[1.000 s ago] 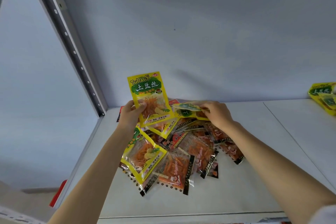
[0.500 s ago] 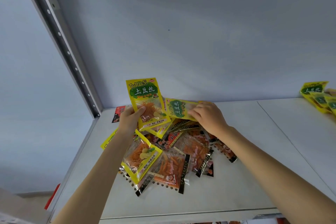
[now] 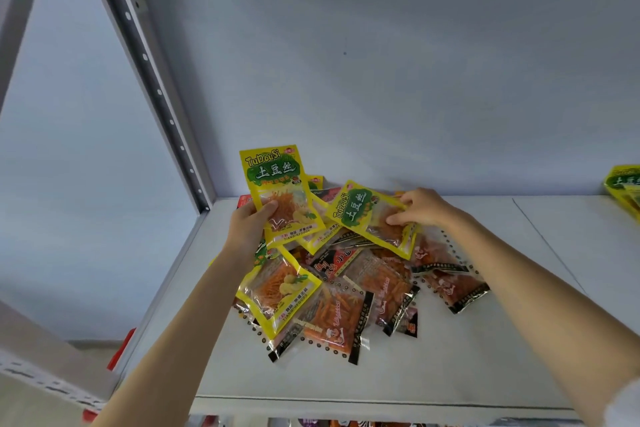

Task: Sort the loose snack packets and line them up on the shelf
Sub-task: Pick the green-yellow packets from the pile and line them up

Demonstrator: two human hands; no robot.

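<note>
A heap of loose snack packets (image 3: 349,291) lies on the white shelf (image 3: 467,350), yellow ones mixed with clear ones edged in black. My left hand (image 3: 251,224) grips a stack of upright yellow packets (image 3: 277,184) by the lower left corner, above the heap's far left side. My right hand (image 3: 420,206) pinches another yellow packet (image 3: 367,215), tilted and lifted off the heap, just right of the stack.
More yellow packets (image 3: 625,189) stand at the shelf's far right edge against the back wall (image 3: 381,80). A perforated metal upright (image 3: 156,90) frames the shelf on the left. The shelf surface in front and right of the heap is bare.
My right hand has lifted its yellow packet higher and turned its printed face toward me, nearer to the stack in my left hand. The left hand has hardly moved.
</note>
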